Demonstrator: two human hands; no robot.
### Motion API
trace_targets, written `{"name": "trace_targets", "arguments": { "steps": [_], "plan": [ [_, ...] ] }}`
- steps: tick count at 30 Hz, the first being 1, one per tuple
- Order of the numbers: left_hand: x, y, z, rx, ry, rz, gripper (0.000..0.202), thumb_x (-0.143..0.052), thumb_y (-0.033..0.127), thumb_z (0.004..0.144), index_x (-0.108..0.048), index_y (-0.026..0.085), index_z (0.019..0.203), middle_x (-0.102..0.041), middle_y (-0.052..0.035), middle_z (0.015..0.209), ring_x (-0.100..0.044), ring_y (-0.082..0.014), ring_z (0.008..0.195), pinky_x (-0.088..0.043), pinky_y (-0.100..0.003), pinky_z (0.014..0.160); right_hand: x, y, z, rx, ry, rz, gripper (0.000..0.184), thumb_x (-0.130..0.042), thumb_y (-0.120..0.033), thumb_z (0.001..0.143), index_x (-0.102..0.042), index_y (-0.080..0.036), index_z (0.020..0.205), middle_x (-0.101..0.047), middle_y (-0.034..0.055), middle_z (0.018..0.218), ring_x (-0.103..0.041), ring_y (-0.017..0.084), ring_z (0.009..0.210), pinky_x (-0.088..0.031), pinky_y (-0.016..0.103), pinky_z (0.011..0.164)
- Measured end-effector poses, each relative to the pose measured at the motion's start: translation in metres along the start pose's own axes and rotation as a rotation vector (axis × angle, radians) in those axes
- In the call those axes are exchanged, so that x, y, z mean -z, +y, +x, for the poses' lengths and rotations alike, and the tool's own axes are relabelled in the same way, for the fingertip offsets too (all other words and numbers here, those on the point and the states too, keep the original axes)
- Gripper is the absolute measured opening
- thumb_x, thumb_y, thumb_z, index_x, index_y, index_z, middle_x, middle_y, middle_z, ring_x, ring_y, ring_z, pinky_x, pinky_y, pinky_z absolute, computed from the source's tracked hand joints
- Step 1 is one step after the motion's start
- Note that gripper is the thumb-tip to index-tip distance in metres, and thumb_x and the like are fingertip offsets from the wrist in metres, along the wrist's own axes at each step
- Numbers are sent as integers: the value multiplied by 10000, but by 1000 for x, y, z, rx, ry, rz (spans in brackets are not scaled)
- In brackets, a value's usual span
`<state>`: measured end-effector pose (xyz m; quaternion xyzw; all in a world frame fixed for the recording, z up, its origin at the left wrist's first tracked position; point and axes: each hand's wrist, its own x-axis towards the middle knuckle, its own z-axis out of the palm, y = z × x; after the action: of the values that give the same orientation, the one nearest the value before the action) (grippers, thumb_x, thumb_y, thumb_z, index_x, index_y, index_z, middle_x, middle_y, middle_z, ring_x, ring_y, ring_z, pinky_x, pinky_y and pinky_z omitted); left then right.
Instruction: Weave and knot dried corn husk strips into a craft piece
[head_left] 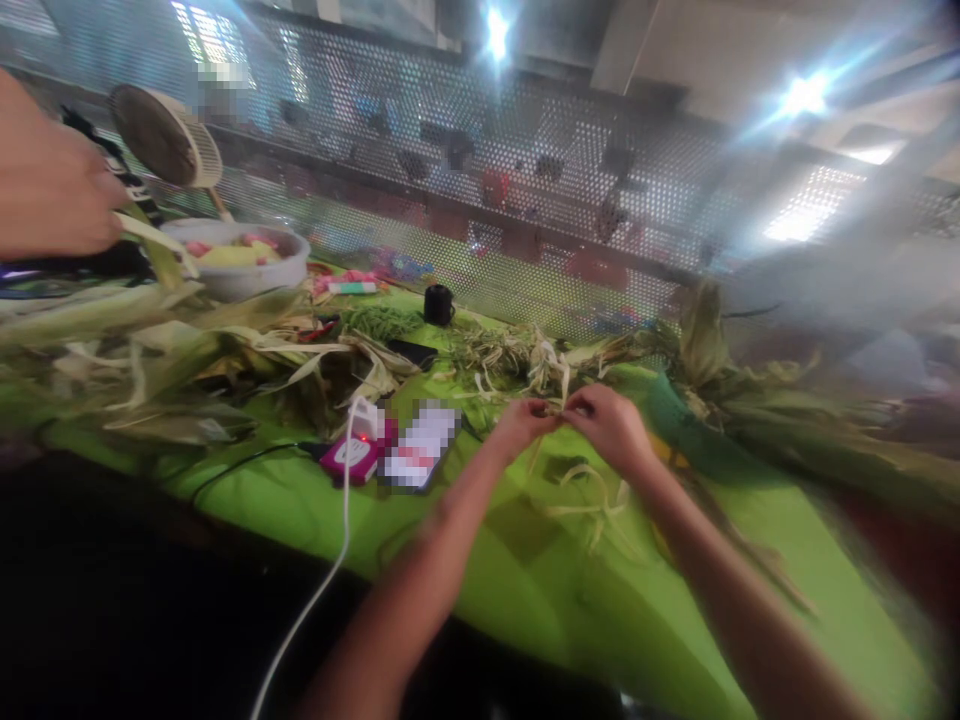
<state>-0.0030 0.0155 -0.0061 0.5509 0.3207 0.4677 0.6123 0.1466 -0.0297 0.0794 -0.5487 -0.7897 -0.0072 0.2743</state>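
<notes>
Over the green tabletop [480,545], my left hand [523,424] and my right hand [609,428] meet fingertip to fingertip. Both are closed in a pinch on a thin pale corn husk strip [565,385], part of which sticks up between them. The fingers hide most of what they grip. Just beyond lies a tangle of dry husk shreds [499,352]. Loose pale strips [589,500] are curled on the table below my right hand. A phone [421,450] with a lit screen lies left of my left hand.
A magenta power socket [358,462] with a white plug and cable [346,540] stands beside the phone. Corn husks [172,350] pile up at left, near a white tub [255,275]. Another person's hand [56,185] holds a husk. A green basin [690,430] stands right.
</notes>
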Motion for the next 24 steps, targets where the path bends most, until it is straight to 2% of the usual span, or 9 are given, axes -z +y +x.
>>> {"name": "trace_targets", "arguments": {
  "steps": [5, 9, 11, 17, 20, 24],
  "plan": [
    [-1, 1, 0, 18, -32, -76, 427, -806, 471, 587, -645, 100, 725, -497, 31, 620, -399, -72, 605, -285, -237, 609, 0, 2, 0, -36, 4, 22, 71, -640, -250, 822, -663, -202, 775, -653, 37, 789, -583, 174, 730, -398, 272, 670],
    [1, 1, 0, 55, -4, -93, 438, -813, 484, 564, -653, 102, 706, -518, 29, 608, -409, -71, 585, -281, -240, 590, 7, 11, 5, -61, -58, 65, 94, -643, -286, 814, -689, -208, 790, -666, 39, 803, -582, 181, 741, -396, 286, 680],
    [1, 2, 0, 94, 18, -112, 444, -830, 473, 532, -669, 105, 720, -543, 24, 613, -416, -70, 572, -280, -240, 576, 10, 17, 7, -100, -85, 176, 131, -653, -329, 802, -690, -205, 781, -654, 32, 776, -568, 176, 722, -397, 288, 669],
    [2, 0, 4, 151, 77, -158, 399, -852, 406, 509, -708, 123, 751, -603, -2, 615, -446, -77, 535, -307, -245, 554, 12, 28, 5, -380, -53, 796, 328, -685, -511, 750, -604, -202, 823, -605, -5, 723, -453, 111, 561, -369, 250, 535],
    [3, -2, 6, 156, 74, -163, 378, -852, 402, 523, -714, 129, 745, -608, -11, 598, -456, -86, 525, -316, -249, 541, 13, 28, 3, -413, -42, 907, 364, -729, -520, 709, -590, -198, 806, -599, -2, 731, -449, 100, 559, -365, 237, 516],
    [3, -2, 7, 145, 77, -156, 363, -851, 396, 532, -710, 133, 740, -601, -6, 591, -446, -81, 512, -313, -248, 532, 15, 29, 4, -427, -28, 915, 362, -752, -504, 688, -600, -190, 785, -580, -12, 693, -453, 100, 561, -366, 237, 525]
  ]
}}
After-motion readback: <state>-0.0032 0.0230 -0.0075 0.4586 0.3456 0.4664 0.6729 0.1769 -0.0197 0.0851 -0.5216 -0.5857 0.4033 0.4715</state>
